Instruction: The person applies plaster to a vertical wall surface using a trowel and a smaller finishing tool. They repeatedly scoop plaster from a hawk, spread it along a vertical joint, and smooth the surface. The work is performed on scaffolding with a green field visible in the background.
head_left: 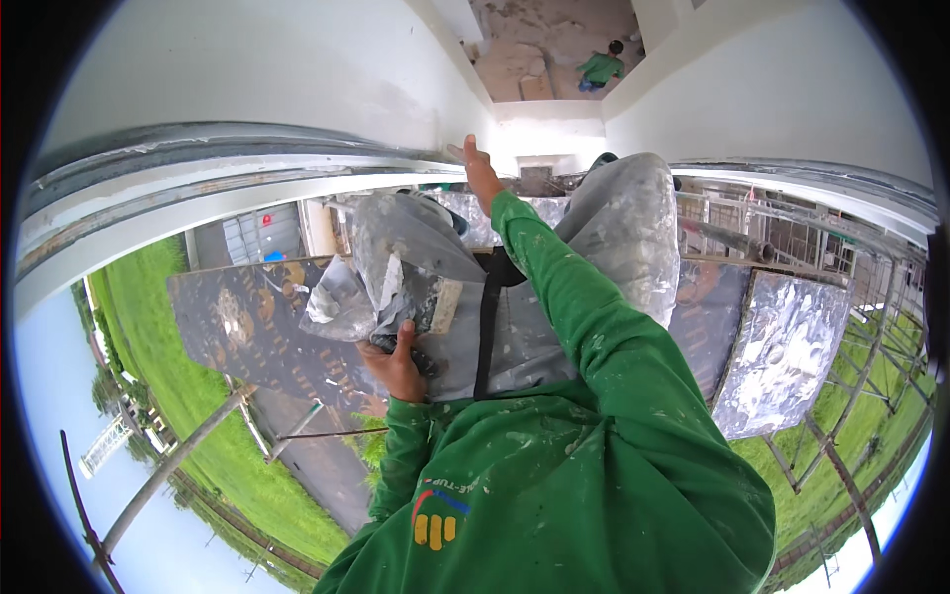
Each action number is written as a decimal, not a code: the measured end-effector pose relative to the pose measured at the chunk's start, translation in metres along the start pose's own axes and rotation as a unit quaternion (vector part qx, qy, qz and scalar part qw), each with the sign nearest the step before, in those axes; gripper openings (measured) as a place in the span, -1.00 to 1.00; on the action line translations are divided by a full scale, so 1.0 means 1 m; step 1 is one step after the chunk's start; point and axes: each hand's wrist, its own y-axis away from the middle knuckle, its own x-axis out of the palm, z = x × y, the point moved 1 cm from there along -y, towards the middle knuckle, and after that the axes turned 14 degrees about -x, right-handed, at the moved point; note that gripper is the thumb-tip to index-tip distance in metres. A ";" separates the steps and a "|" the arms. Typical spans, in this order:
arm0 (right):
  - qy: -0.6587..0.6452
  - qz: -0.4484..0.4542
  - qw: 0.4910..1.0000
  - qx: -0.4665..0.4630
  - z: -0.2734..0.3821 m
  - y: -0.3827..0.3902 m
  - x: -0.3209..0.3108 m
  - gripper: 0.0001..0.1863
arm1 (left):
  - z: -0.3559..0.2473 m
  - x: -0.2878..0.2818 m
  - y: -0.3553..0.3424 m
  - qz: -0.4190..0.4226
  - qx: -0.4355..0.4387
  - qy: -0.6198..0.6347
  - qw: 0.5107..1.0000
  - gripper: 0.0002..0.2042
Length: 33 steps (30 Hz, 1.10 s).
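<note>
My left hand is closed low by my lap, its thumb pressed on the dark handle of a plaster-smeared tool. White plaster sticks to that tool's flat part; its exact kind is unclear. Beside it, a crumpled grey, plaster-stained sheet or bag lies against my left leg. My right arm stretches forward, and my right hand is at the end of the white wall, near the opening's edge. One finger points along the wall, and a small pale piece shows beside it; whether this is a thin blade is hard to make out.
Dark, stained scaffold boards lie under me, with a whitened panel to the right. Metal frame rails line the opening. Scaffold pipes and grass show below. A person in green is on the floor inside.
</note>
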 end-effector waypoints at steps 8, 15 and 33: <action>-0.026 -0.006 1.000 -0.004 -0.010 0.005 0.014 -0.04 | -0.012 0.010 0.000 0.011 -0.004 -0.006 1.000 -0.45; 0.240 -0.013 0.921 -0.307 0.100 0.086 0.002 -0.77 | -0.024 0.002 0.002 0.025 -0.010 -0.039 0.999 -0.44; 0.440 0.194 0.741 -0.469 0.175 0.178 -0.021 -0.56 | -0.058 0.019 0.014 0.081 -0.041 -0.038 0.995 -0.39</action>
